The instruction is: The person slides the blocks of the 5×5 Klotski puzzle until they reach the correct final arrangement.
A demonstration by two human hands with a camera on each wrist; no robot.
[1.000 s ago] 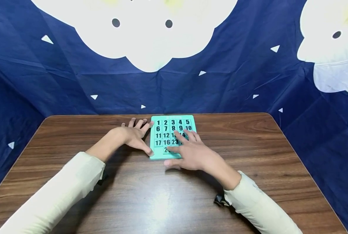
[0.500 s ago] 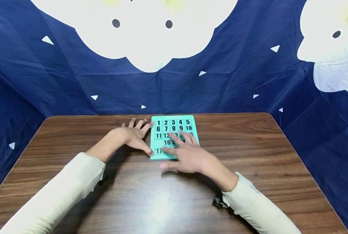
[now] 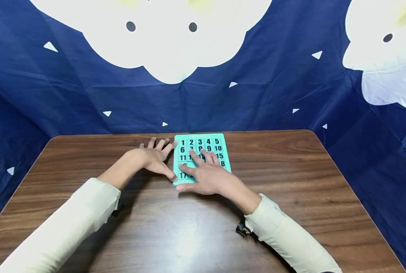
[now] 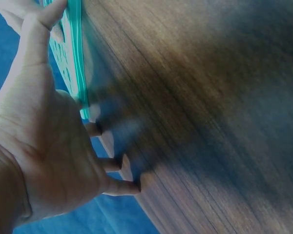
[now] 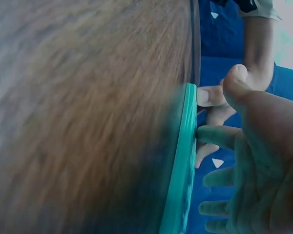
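Observation:
A turquoise sliding number puzzle (image 3: 176, 159) lies flat near the table's far edge, its tiles printed with black numbers. My left hand (image 3: 151, 161) rests at its left side, fingers spread, with the thumb on the near left corner and the index fingertip by the far left corner. Over the lower part of the board is my right hand (image 3: 206, 176), fingers extended and apart. Its index fingertip touches the tile at the left of the fourth row, seemingly the 16. A bare slot shows just right of that tile. Several tiles are hidden beneath the right hand.
The wooden table (image 3: 186, 227) reaches toward me and to both sides. A dark blue curtain (image 3: 206, 106) with white cloud shapes hangs close behind its far edge. Each wrist wears a small black device (image 3: 243, 228).
The 17 tile has slid down into the near left corner, then the 16 tile left into the space above it. My right hand has moved left; my left hand has stayed.

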